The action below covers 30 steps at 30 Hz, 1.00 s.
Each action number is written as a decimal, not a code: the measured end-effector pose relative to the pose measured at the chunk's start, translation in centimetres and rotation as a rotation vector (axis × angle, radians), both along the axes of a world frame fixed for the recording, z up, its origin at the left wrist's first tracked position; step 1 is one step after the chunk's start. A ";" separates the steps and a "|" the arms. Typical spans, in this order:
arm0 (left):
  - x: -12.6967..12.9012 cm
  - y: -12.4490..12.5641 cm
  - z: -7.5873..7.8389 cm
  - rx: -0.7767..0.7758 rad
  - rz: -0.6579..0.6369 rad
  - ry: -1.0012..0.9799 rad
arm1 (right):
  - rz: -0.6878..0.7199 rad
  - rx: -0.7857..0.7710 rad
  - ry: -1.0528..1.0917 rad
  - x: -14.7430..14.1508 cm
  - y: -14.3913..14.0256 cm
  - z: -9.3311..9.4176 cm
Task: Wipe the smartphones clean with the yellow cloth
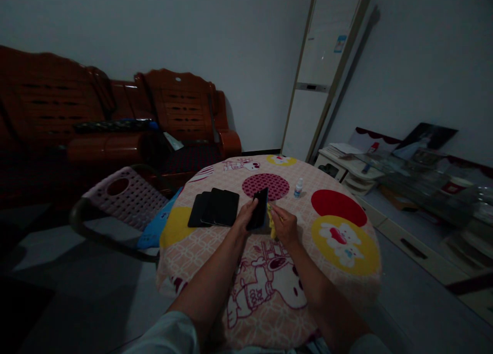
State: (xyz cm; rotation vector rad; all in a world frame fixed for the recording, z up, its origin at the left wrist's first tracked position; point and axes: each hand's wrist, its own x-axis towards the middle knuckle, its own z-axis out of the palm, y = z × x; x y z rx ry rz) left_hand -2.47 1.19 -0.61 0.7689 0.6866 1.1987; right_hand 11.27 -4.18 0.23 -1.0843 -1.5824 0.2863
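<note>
Over the middle of the round table, my left hand (pixel 245 214) is closed on a dark, flat tablet (pixel 260 208), held tilted with its thumb on the front. My right hand (pixel 285 224) pinches a yellow cloth (pixel 272 225) close to the tablet's right edge; whether cloth and tablet touch, I cannot tell. Left of my hands, several black tablets (pixel 220 207) lie overlapping on the tablecloth (pixel 265 246). A small white spray bottle (pixel 299 188) with a blue label stands upright beyond my right hand.
A woven chair (pixel 127 197) with a blue cushion stands at the table's left. Wooden sofas (pixel 177 107) line the wall behind. A tall white air conditioner (pixel 314 87) fills the corner, and a low cabinet (pixel 419 243) with a glass top runs along the right.
</note>
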 end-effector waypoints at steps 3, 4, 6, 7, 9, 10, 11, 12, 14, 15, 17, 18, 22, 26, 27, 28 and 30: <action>0.0 0.1 -0.2 -0.038 0.010 -0.025 | 0.063 0.065 -0.116 -0.7 -0.5 0.3; 0.0 0.2 -0.2 -0.051 0.017 -0.031 | 0.076 0.074 -0.146 -0.8 -0.7 0.3; 0.0 0.2 -0.2 -0.066 0.021 -0.036 | 0.089 0.076 -0.189 -1.1 -0.8 0.4; 0.0 0.2 -0.2 -0.063 0.011 -0.038 | 0.089 0.073 -0.201 -1.1 -0.9 0.4; 0.0 0.1 -0.1 -0.034 -0.033 -0.044 | 0.087 0.069 -0.209 -1.0 -0.8 0.3; 0.0 0.0 0.0 -0.017 -0.065 -0.048 | 0.080 0.068 -0.206 -0.9 -0.8 0.2; 0.1 0.0 0.0 -0.003 -0.096 -0.051 | 0.069 0.069 -0.198 -0.8 -0.7 0.1; 0.1 -0.1 0.1 0.009 -0.125 -0.050 | 0.056 0.069 -0.186 -0.6 -0.6 0.0; 0.3 -0.3 0.2 0.021 -0.174 -0.049 | 0.027 0.066 -0.164 -0.3 -0.4 -0.1; 0.3 -0.4 0.3 0.024 -0.190 -0.051 | 0.016 0.064 -0.159 -0.1 -0.3 -0.2; 0.4 -0.4 0.3 0.028 -0.205 -0.061 | 0.008 0.060 -0.162 0.1 -0.2 -0.2; 0.4 -0.5 0.3 0.027 -0.203 -0.066 | 0.009 0.058 -0.166 0.1 -0.2 -0.1; 0.4 -0.4 0.3 0.002 -0.158 -0.083 | 0.046 0.062 -0.174 -0.3 -0.5 0.1; 0.3 -0.2 0.1 -0.046 -0.081 -0.095 | 0.118 0.070 -0.193 -0.9 -1.0 0.3; 0.3 -0.2 0.0 -0.051 -0.055 -0.098 | 0.130 0.074 -0.195 -1.0 -1.0 0.4; 0.3 -0.1 0.0 -0.056 -0.034 -0.097 | 0.138 0.078 -0.197 -1.0 -1.1 0.4; 0.3 0.0 -0.1 -0.062 -0.021 -0.089 | 0.144 0.089 -0.195 -1.0 -1.1 0.4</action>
